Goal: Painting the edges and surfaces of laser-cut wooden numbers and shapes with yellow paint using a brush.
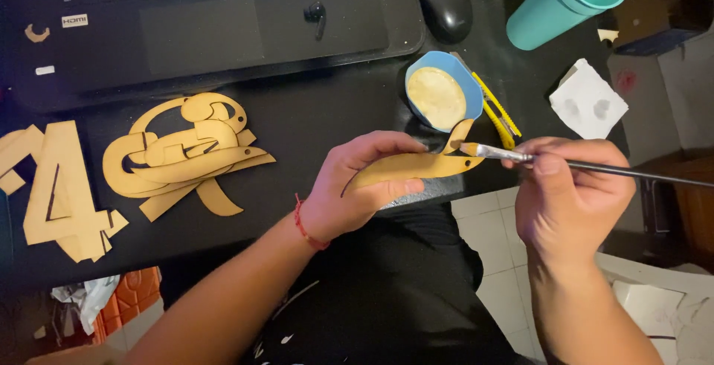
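I see a small blue bowl point(444, 90) just above the gap between my two hands; it holds a pale yellowish, thick liquid that looks like glue, with a flat matte surface. Further up and to the right of my right hand lies a teal plastic cup point(569, 2), tipped on its side, and I cannot tell if something is inside.

My left hand point(357, 190) is closed around a curved wooden cutout point(416, 164), thin and flat, of light brown board with smooth cut edges; thumb under, fingers over it. The cutout sticks out to the right, toward my other hand. My right hand point(573, 190) pinches a thin paintbrush point(520, 157) with a dark handle and metal ferrule; its bristles touch the right end of the cutout.

To the left of my left hand, on the black desk point(312, 112), is a pile of similar curved wooden pieces point(186, 153), and more to the left a big angular wooden shape point(63, 194). A yellow utility knife point(497, 112) lies just beside the bowl. Above my right hand is a folded white tissue point(587, 101). Above the left hand are a black laptop point(201, 23) with one earbud point(316, 14) on it, and a black mouse point(444, 4).
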